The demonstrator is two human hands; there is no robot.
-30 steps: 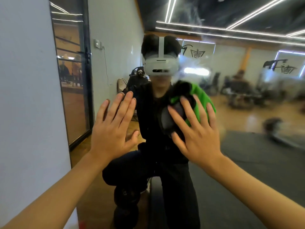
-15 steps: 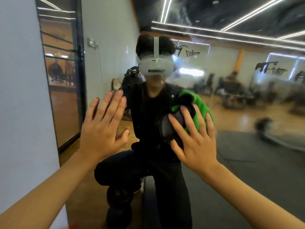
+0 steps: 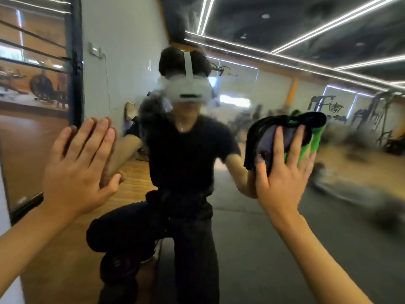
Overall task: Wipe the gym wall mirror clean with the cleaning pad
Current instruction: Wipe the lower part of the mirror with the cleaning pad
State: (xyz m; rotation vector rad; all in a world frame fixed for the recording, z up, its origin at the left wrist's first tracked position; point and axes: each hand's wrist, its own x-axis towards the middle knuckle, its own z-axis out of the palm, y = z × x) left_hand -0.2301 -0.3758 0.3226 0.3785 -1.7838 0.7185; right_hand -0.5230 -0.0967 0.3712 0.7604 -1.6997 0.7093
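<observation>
Mirror (image 3: 274, 216) fills view; left edge meets white wall. Broad glass right of and below pad. Left hand (image 3: 76, 170) flat, fingers straight, on glass near that edge. Right hand (image 3: 285, 178) splayed, pressing cleaning pad (image 3: 269, 137) to glass.

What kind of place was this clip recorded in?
Most likely a gym. The wall mirror reflects weight machines along the far wall and dark rubber-like flooring beside wood floor. The right hand presses a green and black cleaning pad flat to the glass.
</observation>
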